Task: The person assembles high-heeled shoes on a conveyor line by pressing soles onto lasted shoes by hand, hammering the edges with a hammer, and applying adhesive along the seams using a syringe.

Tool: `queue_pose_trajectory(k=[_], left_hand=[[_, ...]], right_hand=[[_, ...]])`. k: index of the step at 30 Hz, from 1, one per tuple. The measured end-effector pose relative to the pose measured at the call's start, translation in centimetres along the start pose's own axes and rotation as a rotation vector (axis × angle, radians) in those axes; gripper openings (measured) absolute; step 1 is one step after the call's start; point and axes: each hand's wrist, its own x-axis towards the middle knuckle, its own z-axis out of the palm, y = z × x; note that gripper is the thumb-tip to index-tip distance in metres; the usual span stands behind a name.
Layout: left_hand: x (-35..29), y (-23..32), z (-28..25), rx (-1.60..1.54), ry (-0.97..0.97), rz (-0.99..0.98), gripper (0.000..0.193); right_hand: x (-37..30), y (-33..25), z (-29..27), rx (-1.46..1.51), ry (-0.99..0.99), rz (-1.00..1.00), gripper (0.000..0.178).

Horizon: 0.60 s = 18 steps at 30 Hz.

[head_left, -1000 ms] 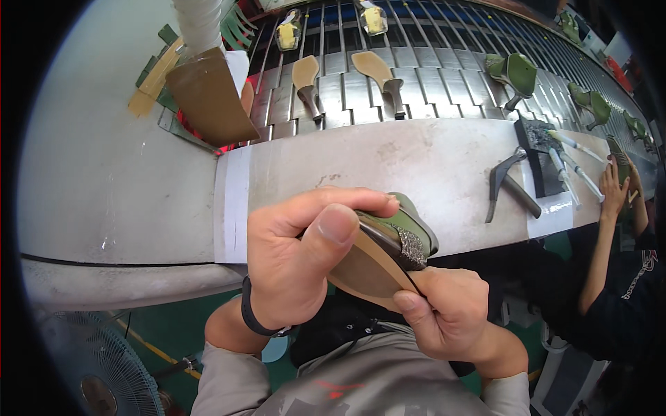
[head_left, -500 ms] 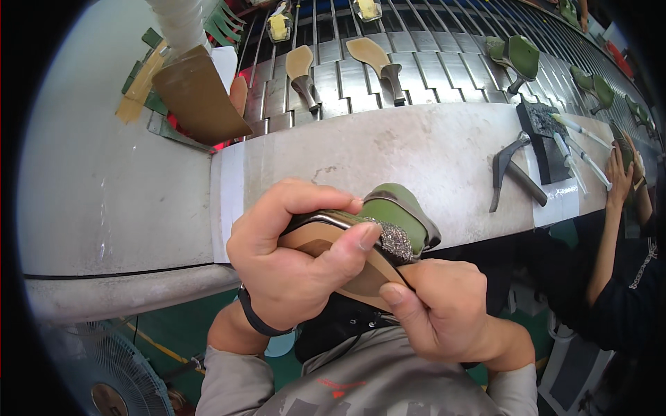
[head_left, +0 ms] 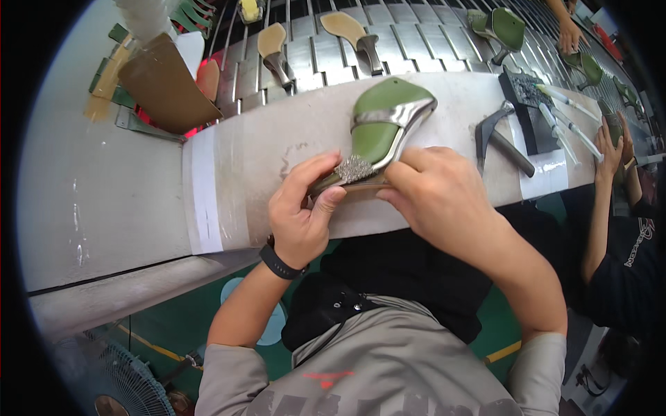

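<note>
A shoe on a green last (head_left: 378, 142) is held between my hands over the near edge of the worktable. Silver metallic straps cross the green last, and a glittery silver patch sits near the toe by my left fingers. My left hand (head_left: 305, 204) is closed around the toe end, thumb on the near side. My right hand (head_left: 437, 191) grips the sole edge near the middle of the shoe, its fingertips partly hidden. The last's broad green top points away from me.
Hammer (head_left: 496, 139), black block (head_left: 531, 104) and several white tubes (head_left: 572, 128) lie to the right on the worktable (head_left: 270, 149). Beyond runs a metal slat conveyor (head_left: 312, 62) carrying shoes and lasts. A co-worker's hands (head_left: 610, 149) hold a shoe at right. A fan (head_left: 128, 378) stands lower left.
The shoe has turned from sole facing me to its green top and straps showing, and moved away from me. Both hands moved with it; another hand now reaches over the conveyor.
</note>
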Motion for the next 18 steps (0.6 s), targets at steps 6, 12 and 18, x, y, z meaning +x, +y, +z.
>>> queue_pose_trajectory(k=[6,12,18], left_hand=[[1.9,0.6,0.0,0.153,-0.204,0.193,0.041],[2.0,0.3,0.9,0.178,-0.157,0.234,0.035],[2.5,1.1,1.9,0.232,-0.117,0.241,0.034]], right_hand=[[-1.7,2.2,0.9,-0.015,0.193,-0.037,0.024],[-1.4,3.1,1.4,-0.015,0.148,-0.069,0.026],[-1.4,3.9,1.9,-0.019,0.218,-0.116,0.025]])
